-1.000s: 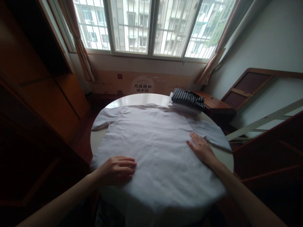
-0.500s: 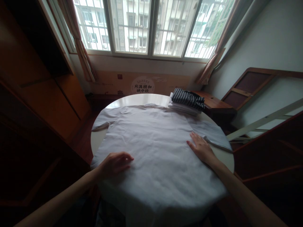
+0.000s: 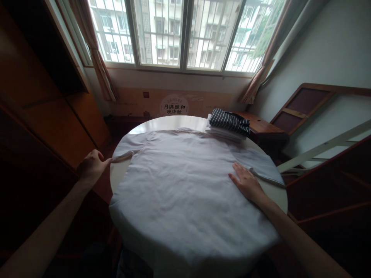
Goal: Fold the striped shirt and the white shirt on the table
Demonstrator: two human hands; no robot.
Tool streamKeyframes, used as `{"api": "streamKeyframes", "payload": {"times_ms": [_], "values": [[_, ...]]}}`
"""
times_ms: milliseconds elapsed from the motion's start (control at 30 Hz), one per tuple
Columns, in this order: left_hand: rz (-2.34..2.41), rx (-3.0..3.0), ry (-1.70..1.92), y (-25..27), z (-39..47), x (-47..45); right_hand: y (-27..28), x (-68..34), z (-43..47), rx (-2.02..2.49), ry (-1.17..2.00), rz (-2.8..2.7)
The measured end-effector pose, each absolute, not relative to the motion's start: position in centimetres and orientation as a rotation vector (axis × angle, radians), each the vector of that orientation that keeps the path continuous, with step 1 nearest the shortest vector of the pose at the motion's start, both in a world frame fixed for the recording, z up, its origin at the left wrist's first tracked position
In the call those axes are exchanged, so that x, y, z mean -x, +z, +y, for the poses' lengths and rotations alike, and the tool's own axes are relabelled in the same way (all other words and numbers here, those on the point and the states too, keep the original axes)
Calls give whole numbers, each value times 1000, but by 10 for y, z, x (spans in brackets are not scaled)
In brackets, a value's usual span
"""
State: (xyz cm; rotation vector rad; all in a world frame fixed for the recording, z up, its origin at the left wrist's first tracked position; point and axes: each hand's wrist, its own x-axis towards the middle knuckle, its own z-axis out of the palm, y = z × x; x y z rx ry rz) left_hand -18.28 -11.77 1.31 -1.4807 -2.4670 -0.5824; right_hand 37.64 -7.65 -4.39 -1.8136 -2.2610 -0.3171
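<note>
A pale, lightly creased shirt (image 3: 185, 185) lay spread over a round white desk (image 3: 162, 124), hem overhanging. The right grip (image 3: 246, 183) rested open on it; the left grip (image 3: 92, 166), fingers curled, had moved out to a sleeve (image 3: 129, 144) end; whether it pinched, I couldn't tell. A banner (image 3: 174, 102) beyond read 月满颐和映中秋.

A white cloth shirt (image 3: 185, 185) lies spread across a glossy white round table (image 3: 168, 123), draping over the near rim. The bare right hand (image 3: 245, 182) rests flat on it; the bare left hand (image 3: 92, 165) is at one sleeve's end, contact unclear. Black-and-white striped folded cloth (image 3: 230, 121) tops folded white cloth (image 3: 222, 133).
</note>
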Motion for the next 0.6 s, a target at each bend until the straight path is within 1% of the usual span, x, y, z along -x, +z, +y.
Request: {"api": "streamKeyframes", "payload": {"times_ms": [100,200,233,300,400,600], "values": [[-2234,1665,-619,9,-113,156,-43,-376,-77,1809,-316,-2267],[-1987,1995,-741,2,-103,113,-43,-375,-77,1812,-312,-2269],[-1916,2145,-725,-1,-99,100,-43,-375,-77,1814,-313,-2265],[-1851,2451,-571,-8,-89,82,-42,-376,-77,1813,-315,-2263],[-1993,2560,-369,-16,-73,80,-43,-377,-78,1792,-315,-2274],[-2317,2217,-320,-21,-49,134,-45,-378,-78,1767,-330,-2263]]}}
